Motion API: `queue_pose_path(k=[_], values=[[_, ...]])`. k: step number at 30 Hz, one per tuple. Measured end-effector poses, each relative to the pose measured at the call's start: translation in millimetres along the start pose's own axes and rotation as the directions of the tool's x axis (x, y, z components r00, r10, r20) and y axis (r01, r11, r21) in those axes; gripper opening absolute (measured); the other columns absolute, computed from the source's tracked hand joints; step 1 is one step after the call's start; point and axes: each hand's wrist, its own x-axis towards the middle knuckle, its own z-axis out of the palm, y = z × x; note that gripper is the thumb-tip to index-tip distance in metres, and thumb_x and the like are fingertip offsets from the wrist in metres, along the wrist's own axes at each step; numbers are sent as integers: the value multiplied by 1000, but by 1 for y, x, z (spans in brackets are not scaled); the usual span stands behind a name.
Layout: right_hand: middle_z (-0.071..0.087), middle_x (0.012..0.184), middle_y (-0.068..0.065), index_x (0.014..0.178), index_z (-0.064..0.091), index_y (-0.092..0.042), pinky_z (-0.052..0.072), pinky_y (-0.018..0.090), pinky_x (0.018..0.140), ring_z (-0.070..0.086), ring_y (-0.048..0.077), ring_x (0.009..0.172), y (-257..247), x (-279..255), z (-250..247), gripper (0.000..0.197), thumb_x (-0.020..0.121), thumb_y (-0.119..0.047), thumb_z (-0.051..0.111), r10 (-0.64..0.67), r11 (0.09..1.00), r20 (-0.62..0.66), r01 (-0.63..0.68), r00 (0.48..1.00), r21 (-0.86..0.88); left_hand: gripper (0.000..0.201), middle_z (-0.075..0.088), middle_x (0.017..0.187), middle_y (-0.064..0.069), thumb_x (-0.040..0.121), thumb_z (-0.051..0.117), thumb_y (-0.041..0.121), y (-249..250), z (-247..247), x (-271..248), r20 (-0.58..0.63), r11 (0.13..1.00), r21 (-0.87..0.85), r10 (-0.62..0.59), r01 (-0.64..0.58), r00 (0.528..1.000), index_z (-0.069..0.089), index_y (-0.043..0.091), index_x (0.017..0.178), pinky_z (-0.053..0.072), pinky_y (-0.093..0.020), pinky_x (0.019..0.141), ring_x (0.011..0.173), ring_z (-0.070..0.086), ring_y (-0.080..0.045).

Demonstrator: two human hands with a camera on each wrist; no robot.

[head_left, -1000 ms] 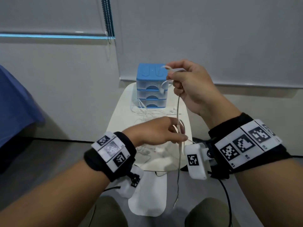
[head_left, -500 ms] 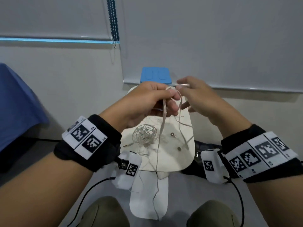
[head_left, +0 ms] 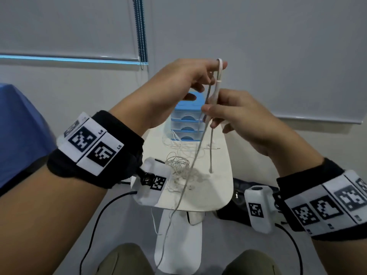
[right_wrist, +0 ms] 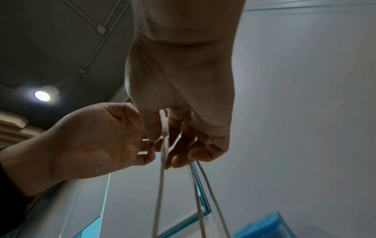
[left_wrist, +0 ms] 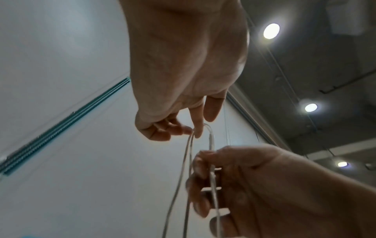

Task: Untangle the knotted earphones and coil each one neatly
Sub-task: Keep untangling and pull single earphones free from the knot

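Note:
One white earphone cable (head_left: 198,153) is lifted above the small white table (head_left: 220,187). My left hand (head_left: 216,71) is the higher one and pinches the cable's top bend, which loops over its forefinger. Just below, my right hand (head_left: 209,116) curls round the thicker white part of the same cable. Two strands hang from the hands; one trails past the table's front edge. The left wrist view shows the left hand (left_wrist: 193,132) pinching and the right hand (left_wrist: 211,178) wrapped round the cable (left_wrist: 212,145). A loose tangle of white earphones (head_left: 178,165) lies on the table.
A blue and clear mini drawer unit (head_left: 186,120) stands at the table's far end, behind the hands. More thin white cable (head_left: 178,143) lies in front of it. A blue cloth (head_left: 17,132) is at the left. A window blind and its bead chain (head_left: 142,36) hang behind.
My left hand has risen with the cable's bend and now sits above the right hand, which has dropped and slid down the cable. The hanging strands are pulled straighter.

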Motion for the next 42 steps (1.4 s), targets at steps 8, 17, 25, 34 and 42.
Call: queue_pose_path(k=[8, 17, 25, 34, 42], values=[[58, 63, 9, 72, 58, -13, 45, 31, 63, 54, 19, 57, -27, -2, -14, 28, 99, -12, 58, -61, 990, 37, 56, 997, 130, 36, 68, 114, 9, 90, 53, 1, -14, -22, 0, -212, 985, -43, 156, -169, 965, 64, 18, 121, 43, -15, 86, 109, 63, -4], [53, 58, -2, 77, 58, -16, 38, 25, 59, 46, 15, 57, -52, 5, -24, 26, 102, -20, 57, -135, 977, -48, 141, 990, 162, 47, 67, 87, -13, 94, 59, -10, -52, 21, -21, -18, 883, -457, -127, 105, 992, 37, 17, 125, 59, -33, 70, 63, 68, -25], [59, 69, -4, 87, 64, -18, 42, 26, 65, 55, 13, 67, -77, 14, -24, 25, 106, -25, 50, -229, 944, -103, 246, 968, 219, 68, 72, 122, -19, 89, 75, 4, -56, 53, -21, 17, 865, -498, -61, 62, 998, 22, 29, 123, 47, -50, 110, 113, 68, -30], [73, 123, 6, 66, 57, -19, 42, 39, 98, 61, 23, 126, -62, 13, -30, 26, 91, -18, 49, -340, 836, -117, 356, 933, 418, 58, 72, 95, -15, 96, 68, 6, -55, 53, -18, 93, 884, -460, -46, 84, 995, 33, 18, 142, 53, -40, 97, 90, 70, -31], [75, 106, 4, 69, 65, -19, 43, 34, 85, 65, 11, 94, -32, 29, -31, 12, 79, -20, 59, -153, 796, -281, 287, 947, 533, 20, 51, 62, 0, 107, 52, 18, -71, 54, -33, 366, 946, -246, -109, 209, 924, 68, 8, 101, 54, -43, 90, 59, 57, -18]])
